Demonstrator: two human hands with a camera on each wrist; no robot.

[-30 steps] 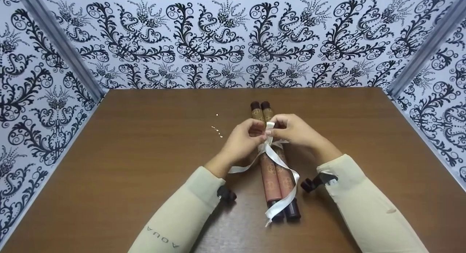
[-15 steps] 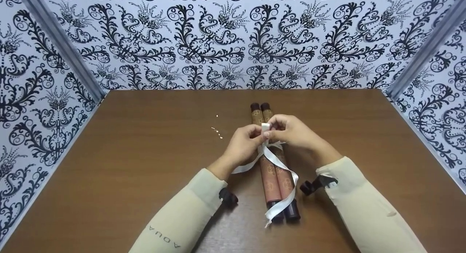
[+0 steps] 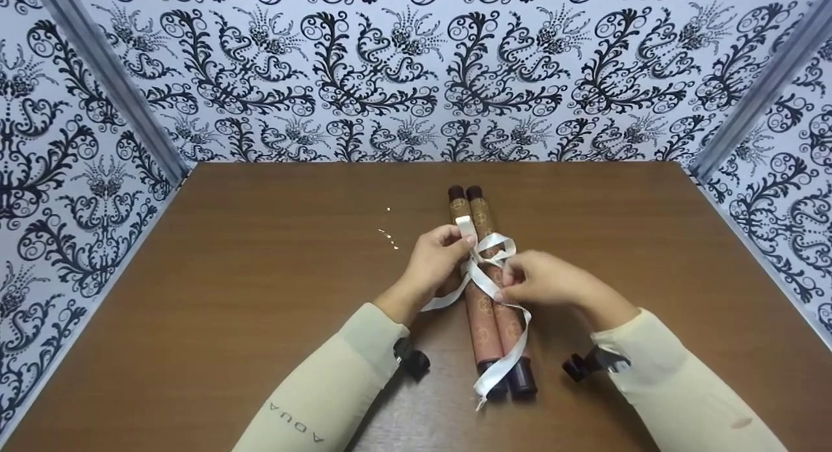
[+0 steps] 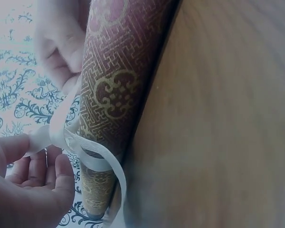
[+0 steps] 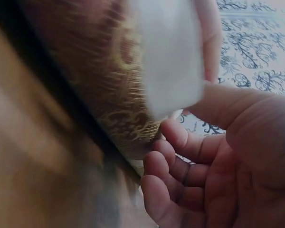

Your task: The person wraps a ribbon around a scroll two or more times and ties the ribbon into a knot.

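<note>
Side by side on the table lies a pair of brocade scroll rolls, reddish-brown with gold motifs and dark end caps. A white ribbon goes around their middle, with a loop standing to the right of the crossing and one tail trailing over the near caps. My left hand pinches an upright folded loop of the ribbon between thumb and forefinger, just left of the crossing. Lower on the right, my right hand pinches the long tail of the ribbon with thumb and forefinger. In the right wrist view, the ribbon is blurred close to the thumb.
Several tiny white scraps lie on the brown table left of the rolls. Patterned panels enclose the back and sides. A dark wrist camera juts from the left cuff, another dark camera from the right.
My right hand has left the upright loop and moved down and right to the ribbon's long tail. My left hand keeps the loop, which has shifted slightly left. A second loop now shows at the right.
</note>
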